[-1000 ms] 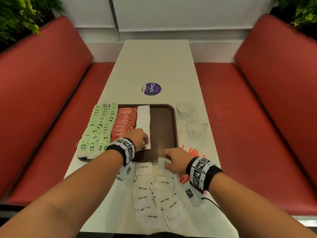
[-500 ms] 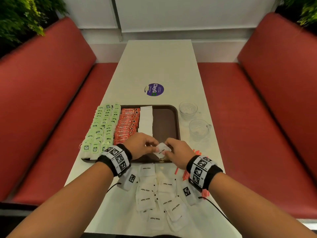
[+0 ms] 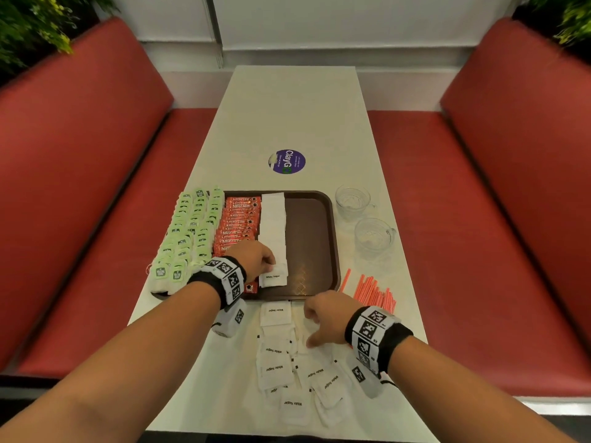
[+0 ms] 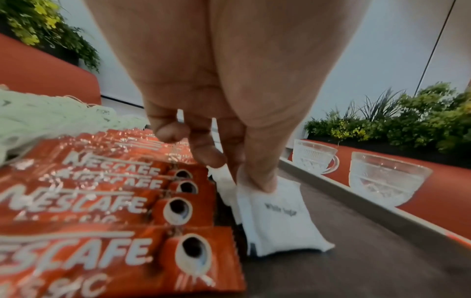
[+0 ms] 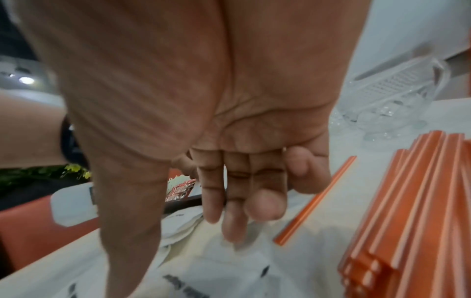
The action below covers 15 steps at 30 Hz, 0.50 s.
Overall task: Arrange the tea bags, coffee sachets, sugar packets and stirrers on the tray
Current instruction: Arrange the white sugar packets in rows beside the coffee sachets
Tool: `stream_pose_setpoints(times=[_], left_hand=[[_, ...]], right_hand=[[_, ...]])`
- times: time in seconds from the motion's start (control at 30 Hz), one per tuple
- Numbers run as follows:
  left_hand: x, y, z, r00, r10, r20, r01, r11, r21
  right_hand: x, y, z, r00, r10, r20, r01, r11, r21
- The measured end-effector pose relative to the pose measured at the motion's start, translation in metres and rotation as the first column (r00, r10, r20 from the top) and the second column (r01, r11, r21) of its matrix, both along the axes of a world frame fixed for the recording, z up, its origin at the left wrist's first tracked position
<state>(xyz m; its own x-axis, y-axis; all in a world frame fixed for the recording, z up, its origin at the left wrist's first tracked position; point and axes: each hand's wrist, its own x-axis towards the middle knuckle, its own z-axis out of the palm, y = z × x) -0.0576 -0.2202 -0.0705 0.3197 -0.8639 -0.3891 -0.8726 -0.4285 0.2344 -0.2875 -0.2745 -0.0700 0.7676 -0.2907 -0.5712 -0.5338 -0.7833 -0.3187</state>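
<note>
On the brown tray [image 3: 329, 238] lie green tea bags [image 3: 188, 231], red coffee sachets [image 3: 238, 225] and a row of white sugar packets [image 3: 272, 219]. My left hand [image 3: 270, 266] pinches one sugar packet [image 3: 274, 279] at the near end of that row. The left wrist view shows thumb and fingers of the left hand [image 4: 244, 177] holding the packet [image 4: 277, 217] by its top edge beside the sachets [image 4: 102, 201]. My right hand [image 3: 308, 329] hovers over the loose sugar packets [image 3: 275, 367] on the table, fingers relaxed and holding nothing. Orange stirrers [image 3: 372, 290] lie right of it.
Two glass cups [image 3: 351, 203] [image 3: 374, 238] stand right of the tray. The tray's right half [image 3: 307, 231] is bare. A purple round sticker [image 3: 287, 161] sits farther up the white table. Red benches flank both sides. In the right wrist view the stirrers [image 5: 407, 201] lie close beside the hand.
The sugar packet passed from my right hand to my left, which carried it to the near end of the row. My right hand drew back over the loose packets.
</note>
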Motion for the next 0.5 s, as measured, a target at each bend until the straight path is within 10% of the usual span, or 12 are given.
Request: stream_pose_setpoints(times=[0.2,0.5], left_hand=[[0.001,-0.006,-0.002,0.995,0.053,0.09,-0.052,0.999,-0.014],[-0.013,-0.009,-0.012,0.955,-0.295,0.002,0.294,0.954,0.062]], right_hand=[[0.013,0.011,0.006,0.984,0.069,-0.165,-0.081,0.994,-0.068],[0.026,0.02,0.012,0.966,0.03,-0.258,-0.045,0.998,-0.051]])
